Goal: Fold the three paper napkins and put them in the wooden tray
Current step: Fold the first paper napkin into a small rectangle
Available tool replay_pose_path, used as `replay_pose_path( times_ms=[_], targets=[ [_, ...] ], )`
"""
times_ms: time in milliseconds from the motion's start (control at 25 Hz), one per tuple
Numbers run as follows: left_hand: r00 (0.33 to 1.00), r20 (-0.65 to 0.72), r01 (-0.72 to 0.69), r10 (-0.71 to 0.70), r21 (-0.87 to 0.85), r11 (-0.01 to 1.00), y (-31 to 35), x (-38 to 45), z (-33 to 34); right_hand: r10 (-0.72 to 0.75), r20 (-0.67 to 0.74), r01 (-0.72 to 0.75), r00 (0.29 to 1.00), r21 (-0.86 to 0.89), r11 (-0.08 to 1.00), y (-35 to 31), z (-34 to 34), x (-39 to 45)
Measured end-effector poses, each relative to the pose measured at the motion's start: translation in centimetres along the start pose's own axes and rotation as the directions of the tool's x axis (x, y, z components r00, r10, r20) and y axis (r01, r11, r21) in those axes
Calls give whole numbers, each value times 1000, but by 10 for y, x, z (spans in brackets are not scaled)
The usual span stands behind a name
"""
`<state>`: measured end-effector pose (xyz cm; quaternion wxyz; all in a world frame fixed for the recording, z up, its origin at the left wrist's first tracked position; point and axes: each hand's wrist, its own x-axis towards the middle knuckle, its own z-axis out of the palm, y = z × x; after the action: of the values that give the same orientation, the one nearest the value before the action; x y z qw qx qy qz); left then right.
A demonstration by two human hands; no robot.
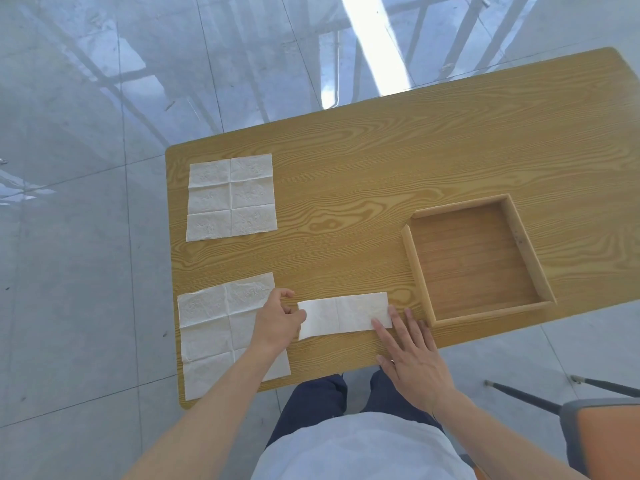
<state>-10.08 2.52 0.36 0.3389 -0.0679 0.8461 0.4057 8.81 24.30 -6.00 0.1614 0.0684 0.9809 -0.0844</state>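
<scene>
Right hand (414, 358) lies flat, fingertips pressing the near end of the folded napkin strip (344, 315). Left hand (277, 318), fingers curled, pinches its other end. Judged: first napkin part-folded only. Two unfolded napkins (214, 327) (230, 197) remain flat at left. Wooden tray (417, 268) holds nothing yet.

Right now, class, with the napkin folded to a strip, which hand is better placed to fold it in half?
Probably the left hand: its curled fingers sit at the strip's left end, ready to lift it over. The right hand lies flat, fingertips pressing the right end, which anchors it.
</scene>
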Motion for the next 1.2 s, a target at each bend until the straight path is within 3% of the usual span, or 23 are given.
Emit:
replay_pose_path(
  times_ms=[240,440,760,1000,1200],
  targets=[
    [992,8,-123,123,-41,992,23,-19,15,-1,-15,1,1000,28,1000,-1,1,-1],
    [991,71,-104,113,-125,987,55,-25,42,-2,-1,2,1000,49,999,0,-5,-1],
    [984,162,-70,69,1,998,81,-17,93,-44,42,42,998,61,997,14,6,-31],
    [991,133,-26,5,163,986,84,-3,128,-71,66,67,995,59,996,19,-3,-36],
    [985,175,-22,-10,184,983,81,3,139,-98,31,96,995,55,994,24,-16,-35]
  ],
)
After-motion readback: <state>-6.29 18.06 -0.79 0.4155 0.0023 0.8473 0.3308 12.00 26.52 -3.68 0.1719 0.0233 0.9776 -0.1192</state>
